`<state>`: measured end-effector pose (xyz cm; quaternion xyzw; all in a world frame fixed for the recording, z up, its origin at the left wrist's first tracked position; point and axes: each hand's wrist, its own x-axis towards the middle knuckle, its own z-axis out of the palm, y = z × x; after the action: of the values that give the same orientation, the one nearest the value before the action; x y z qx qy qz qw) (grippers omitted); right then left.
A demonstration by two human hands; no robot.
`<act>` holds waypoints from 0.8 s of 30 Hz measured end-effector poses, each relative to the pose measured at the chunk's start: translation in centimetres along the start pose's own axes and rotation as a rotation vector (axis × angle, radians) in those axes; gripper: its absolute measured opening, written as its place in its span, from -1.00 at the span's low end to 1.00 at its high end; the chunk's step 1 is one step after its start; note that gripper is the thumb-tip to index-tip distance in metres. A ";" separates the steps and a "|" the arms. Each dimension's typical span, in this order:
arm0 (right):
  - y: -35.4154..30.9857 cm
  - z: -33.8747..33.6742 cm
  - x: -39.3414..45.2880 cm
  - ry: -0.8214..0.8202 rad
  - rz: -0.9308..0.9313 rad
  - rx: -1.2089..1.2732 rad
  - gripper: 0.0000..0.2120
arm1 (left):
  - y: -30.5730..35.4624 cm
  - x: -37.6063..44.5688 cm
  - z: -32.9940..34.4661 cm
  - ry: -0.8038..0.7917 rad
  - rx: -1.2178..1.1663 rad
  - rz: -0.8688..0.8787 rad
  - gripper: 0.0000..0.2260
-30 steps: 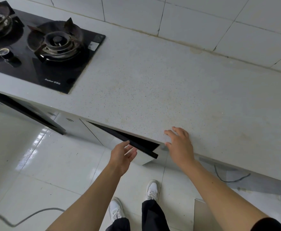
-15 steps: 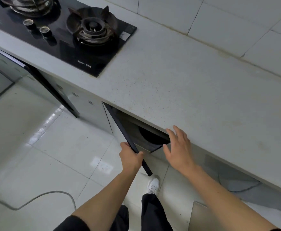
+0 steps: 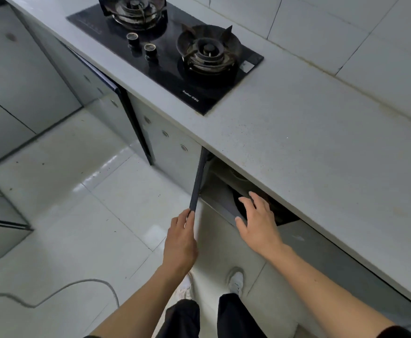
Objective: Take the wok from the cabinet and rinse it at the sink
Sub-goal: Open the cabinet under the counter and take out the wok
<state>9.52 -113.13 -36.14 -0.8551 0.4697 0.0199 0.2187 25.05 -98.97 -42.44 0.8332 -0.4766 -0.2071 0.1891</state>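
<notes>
Our left hand (image 3: pixel 180 241) fingers pinching the cabinet door (image 3: pixel 197 184) edge, door swung wide, our right hand (image 3: pixel 258 222) fingers spread at the opening, dark wok (image 3: pixel 283 212) inside under the table (image 3: pixel 309 142), gas hob (image 3: pixel 175 48) beyond

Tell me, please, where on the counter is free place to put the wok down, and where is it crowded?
The countertop is bare from the gas stove rightward, along the tiled wall. The left end is crowded: the stove fills it.
</notes>
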 end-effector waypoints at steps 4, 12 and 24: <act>-2.3 0.6 0.5 -0.037 -0.022 0.020 -0.49 | -3.9 0.9 -2.9 0.039 0.091 0.011 -0.23; -3.5 0.5 1.1 -0.035 -0.023 0.028 -0.51 | -6.3 4.2 -6.6 0.013 0.322 -0.148 -0.35; -2.1 -2.1 0.2 -0.005 0.047 0.026 -0.51 | -5.5 3.0 -6.4 -0.071 0.306 -0.162 -0.31</act>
<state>10.97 -113.19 -33.51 -0.8408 0.4895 0.0210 0.2302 33.69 -98.22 -40.39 0.8801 -0.4401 -0.1760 0.0256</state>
